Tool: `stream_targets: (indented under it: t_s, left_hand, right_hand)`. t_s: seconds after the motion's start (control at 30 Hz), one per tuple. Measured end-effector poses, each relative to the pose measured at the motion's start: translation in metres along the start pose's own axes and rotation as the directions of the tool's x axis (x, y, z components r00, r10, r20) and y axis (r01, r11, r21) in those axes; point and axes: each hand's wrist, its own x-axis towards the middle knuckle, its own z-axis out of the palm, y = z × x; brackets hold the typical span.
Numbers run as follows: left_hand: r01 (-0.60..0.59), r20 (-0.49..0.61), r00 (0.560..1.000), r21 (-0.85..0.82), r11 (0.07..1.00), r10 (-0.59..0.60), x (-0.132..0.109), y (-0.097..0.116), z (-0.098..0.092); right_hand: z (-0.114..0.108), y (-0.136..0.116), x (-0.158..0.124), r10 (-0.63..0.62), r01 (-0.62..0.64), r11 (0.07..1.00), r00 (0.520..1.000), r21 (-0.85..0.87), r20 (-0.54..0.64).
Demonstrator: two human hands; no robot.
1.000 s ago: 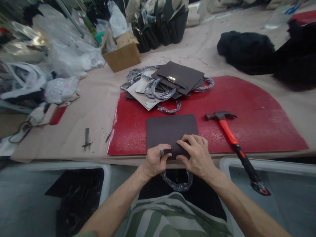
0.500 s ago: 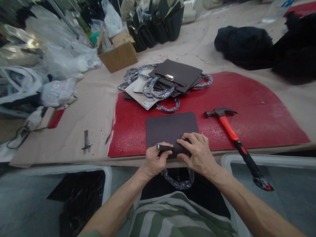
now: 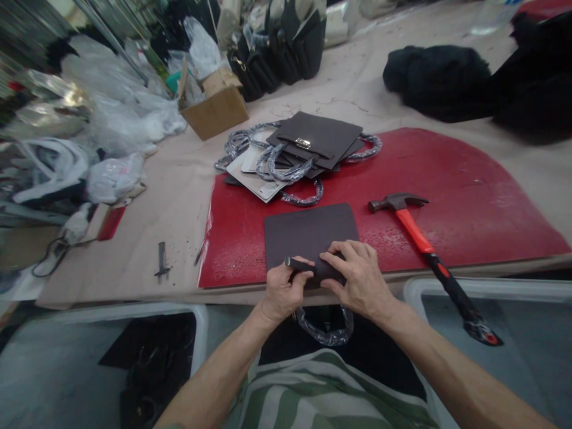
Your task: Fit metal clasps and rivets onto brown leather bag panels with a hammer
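Observation:
A dark brown bag panel point(image 3: 308, 229) lies flat at the front edge of the red mat. My left hand point(image 3: 283, 289) is closed around a short dark metal rod, like a punch point(image 3: 295, 263), tilted over the panel's near part. What its far end touches is hidden. Bent and apart, the fingers of my right hand point(image 3: 357, 274) press on the panel just right of the rod, the thumb nearer me. Below the table edge hangs a plastic-wrapped handle loop point(image 3: 328, 336). To the right rests a claw hammer point(image 3: 415, 232), its grip sticking out past the edge.
Behind the panel, bag pieces with wrapped handles point(image 3: 313, 134) are piled on the red mat point(image 3: 447, 196). A small dark tool point(image 3: 161, 262) lies left of it. Plastic bins point(image 3: 201, 322) stand below the edge. Farther back are a cardboard box point(image 3: 217, 113) and black cloth point(image 3: 438, 77).
The camera view has turned slightly, shifting the left-hand surroundings right and down. Both hands, the rod and the panel keep nearly the same places relative to one another.

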Motion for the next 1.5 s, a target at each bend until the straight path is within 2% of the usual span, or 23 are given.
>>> stream_targets:
  t_s: [0.43,0.6,0.7,0.77,0.87,0.97,1.1,1.13,1.2,1.27,1.3,1.37,1.5]
  left_hand:
    - [-0.068,0.02,0.998,0.127,0.99,0.066,-0.001,-0.001,0.007]
    - [-0.186,0.053,0.982,0.226,0.956,0.179,-0.002,-0.002,0.008]
    - [-0.219,0.073,0.976,0.25,0.943,0.207,-0.001,-0.003,0.009]
    - [-0.206,0.075,0.978,0.239,0.949,0.193,0.0,-0.002,0.009]
    - [-0.18,0.057,0.983,0.214,0.96,0.172,0.003,-0.003,0.01]
    - [-0.149,0.046,0.989,0.194,0.97,0.143,0.005,-0.004,0.011]
    - [-0.155,0.034,0.988,0.188,0.97,0.151,0.006,-0.005,0.012]
    - [-0.166,0.032,0.986,0.195,0.967,0.163,0.005,-0.005,0.012]
    - [-0.198,0.044,0.98,0.22,0.955,0.193,0.005,-0.005,0.012]
    - [-0.238,0.065,0.971,0.248,0.939,0.23,0.005,-0.005,0.012]
    - [-0.256,0.073,0.967,0.258,0.932,0.245,0.005,-0.005,0.012]
    - [-0.271,0.08,0.962,0.27,0.924,0.259,0.006,-0.005,0.013]
    - [-0.258,0.068,0.966,0.256,0.932,0.249,0.007,-0.004,0.014]
  right_hand:
    - [0.001,0.002,-0.001,0.015,-0.015,1.0,1.0,0.012,0.007]
    - [-0.001,0.005,-0.003,-0.026,0.025,0.996,0.999,0.085,0.02]
    - [-0.01,0.016,-0.009,-0.025,0.031,0.992,0.999,0.121,-0.047]
    - [-0.02,0.029,-0.017,0.028,-0.017,0.997,0.989,0.077,-0.145]
    - [-0.04,0.056,-0.032,0.158,-0.19,0.977,0.949,-0.097,-0.272]
    - [-0.054,0.076,-0.046,0.259,-0.326,0.913,0.928,-0.245,-0.268]
    - [-0.061,0.081,-0.052,0.349,-0.404,0.877,0.908,-0.26,-0.232]
    - [-0.063,0.081,-0.05,0.4,-0.448,0.866,0.887,-0.224,-0.23]
    - [-0.067,0.079,-0.042,0.57,-0.582,0.813,0.8,-0.012,-0.186]
    - [-0.072,0.079,-0.033,0.717,-0.684,0.682,0.694,0.258,-0.057]
    - [-0.075,0.078,-0.029,0.75,-0.704,0.609,0.661,0.364,0.022]
    - [-0.078,0.073,-0.022,0.744,-0.703,0.511,0.65,0.494,0.156]
    - [-0.08,0.049,-0.018,0.667,-0.658,0.385,0.683,0.647,0.297]
